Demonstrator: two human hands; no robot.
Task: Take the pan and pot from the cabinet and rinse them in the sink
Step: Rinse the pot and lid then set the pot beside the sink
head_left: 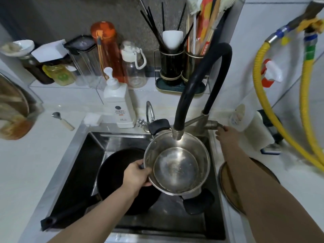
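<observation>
Nearest the camera, the pan [122, 179] is lying in the left half of the sink [77, 155], its long handle running toward the near left corner and resting on the rim. Just above it, the left hand [135, 174] is gripping the pot [177, 163] at its left rim, fingers [140, 166] curled over the edge, holding it tilted with its mouth turned up toward the camera. The pot's two black side handles are lining up near-right to far-left. Its far rim is sitting directly below the faucet spout [177, 135]; no water is visibly running. Farther right, the right hand [226, 135] is reaching to the faucet lever [214, 125], fingertips touching its end; how tightly they are closing cannot be told. The coming move likely depends on this lever, which the right hand alone is reaching. A lid [229, 186] is lying on the worktop [298, 172] under the right forearm, crowding that side; the soap bottle [119, 104] is standing behind the sink.
</observation>
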